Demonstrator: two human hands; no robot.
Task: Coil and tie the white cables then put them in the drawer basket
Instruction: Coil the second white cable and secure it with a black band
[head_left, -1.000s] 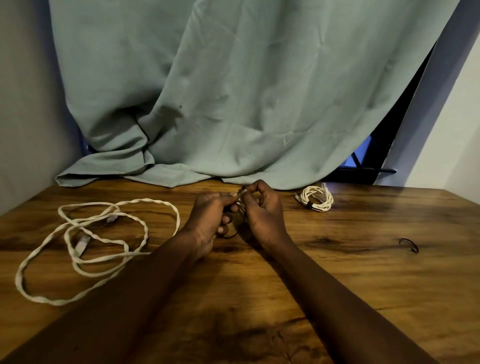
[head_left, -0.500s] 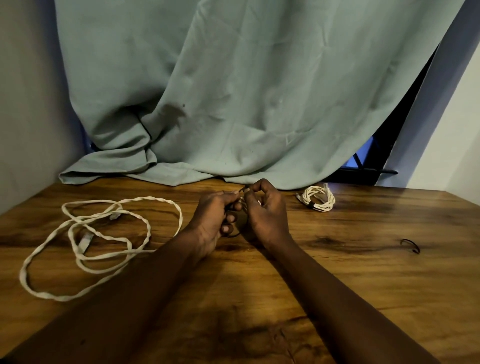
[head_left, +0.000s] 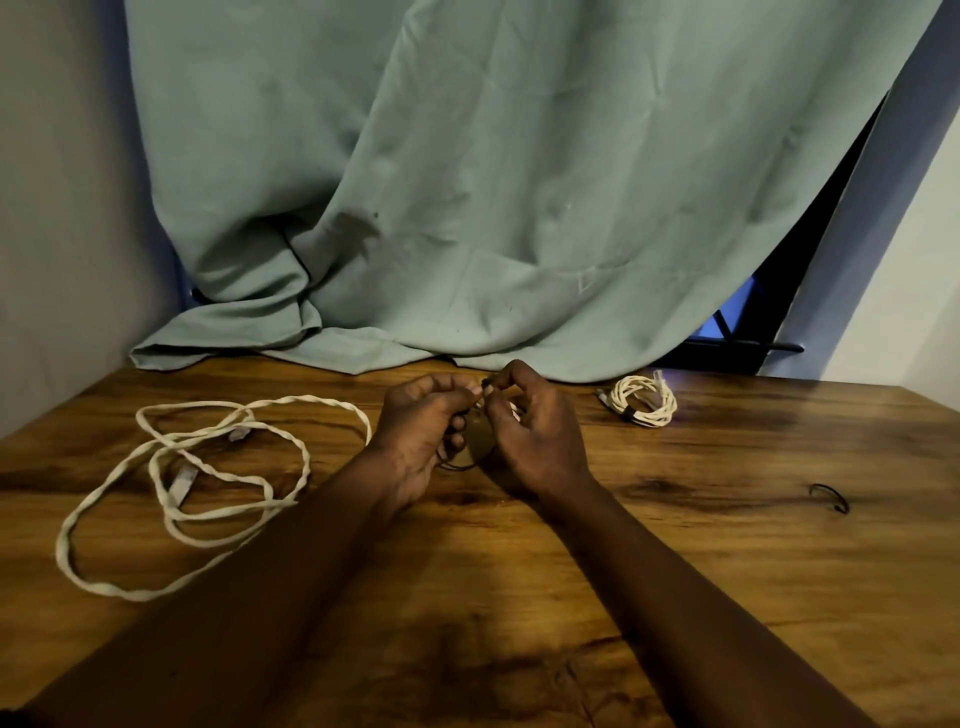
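Note:
A long white braided cable (head_left: 182, 483) lies loose and uncoiled on the left of the wooden table (head_left: 727, 545). A second white cable (head_left: 644, 402), coiled and bound with a dark tie, rests at the back right. At the table's middle, my left hand (head_left: 421, 431) and my right hand (head_left: 530, 431) meet fingertip to fingertip, both pinching a thin dark tie (head_left: 460, 462) whose loop hangs below them. A little white shows between the fingers; I cannot tell what it is. No drawer basket is in view.
Another dark tie (head_left: 831, 496) lies alone on the right of the table. A green curtain (head_left: 467, 182) hangs behind and drapes onto the table's back edge. Walls stand close on the left and right.
My hands have stayed together at the table's middle, with only small finger movements on the dark tie. The cables have not moved.

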